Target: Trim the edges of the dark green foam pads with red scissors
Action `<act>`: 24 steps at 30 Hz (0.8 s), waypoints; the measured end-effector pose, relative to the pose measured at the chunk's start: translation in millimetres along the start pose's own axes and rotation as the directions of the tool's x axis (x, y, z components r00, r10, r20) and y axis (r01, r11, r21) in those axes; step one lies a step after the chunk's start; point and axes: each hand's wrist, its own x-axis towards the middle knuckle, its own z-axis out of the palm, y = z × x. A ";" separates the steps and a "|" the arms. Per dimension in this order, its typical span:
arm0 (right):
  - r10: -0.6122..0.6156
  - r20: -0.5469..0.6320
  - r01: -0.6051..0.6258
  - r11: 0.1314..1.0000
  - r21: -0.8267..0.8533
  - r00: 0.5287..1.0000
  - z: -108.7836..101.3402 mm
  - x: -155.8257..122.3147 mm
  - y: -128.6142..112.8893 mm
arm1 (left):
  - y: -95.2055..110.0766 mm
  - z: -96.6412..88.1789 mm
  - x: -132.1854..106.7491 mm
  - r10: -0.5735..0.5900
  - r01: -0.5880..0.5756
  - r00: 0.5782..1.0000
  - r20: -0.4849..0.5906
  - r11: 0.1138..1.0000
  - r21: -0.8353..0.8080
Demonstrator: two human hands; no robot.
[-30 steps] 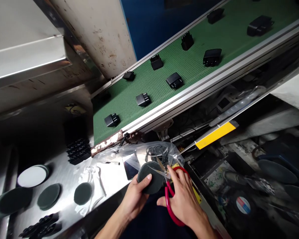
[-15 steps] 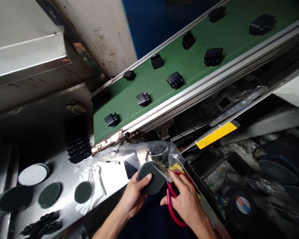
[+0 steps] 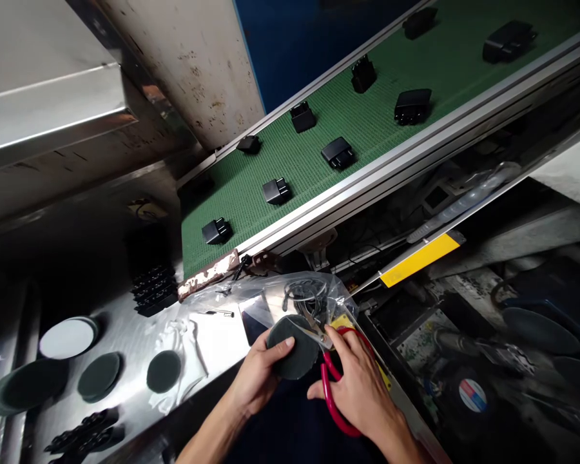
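Observation:
My left hand [image 3: 263, 370] pinches a dark round abrasive-looking disc [image 3: 292, 357] at its left side, thumb on top. In my right hand [image 3: 360, 383] is a pair of scissors [image 3: 329, 386] with red handles, fingers through the loops. The blades lie at the disc's upper right edge, apart from each other. Behind them a clear plastic bag [image 3: 270, 290] with coiled dark cable lies on the metal bench. Left of my hands, another dark disc [image 3: 163, 372] rests partly on a white glove [image 3: 188, 354].
A green conveyor belt [image 3: 251, 219] carries several black plug adapters [image 3: 276, 191]. On the metal bench are stacked dark discs [image 3: 99, 376], a whitish disc [image 3: 67, 337], black plugs in rows [image 3: 153, 289] and a pen [image 3: 221, 313]. A yellow-marked edge [image 3: 420, 260] juts out at right.
The scissors remain at the disc's edge, their handles and my right hand slightly shifted. My left hand keeps its hold. The whole view has moved a little.

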 end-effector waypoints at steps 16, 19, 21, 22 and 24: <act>0.007 0.010 -0.008 0.999 0.039 1.000 5.1 -4.5 16.3 | 7.2 0.4 1.4 0.011 -0.014 0.997 0.082 0.999 0.035; 0.017 0.025 -0.019 0.998 0.066 1.000 2.4 -3.9 17.9 | 8.7 -1.2 3.4 -0.009 0.004 0.997 0.083 0.998 0.070; 0.026 0.023 -0.028 0.994 0.102 0.999 0.6 -2.1 19.8 | 9.4 -2.3 4.4 0.008 -0.016 0.995 0.095 0.996 0.092; 0.031 0.030 -0.035 0.991 0.131 0.999 -0.3 -1.0 20.8 | 9.7 -2.7 4.7 0.024 -0.034 0.995 0.098 0.995 0.097; 0.034 0.056 -0.044 0.981 0.190 0.998 -2.2 0.9 22.1 | 9.8 -3.4 4.8 0.063 -0.072 0.994 0.095 0.992 0.102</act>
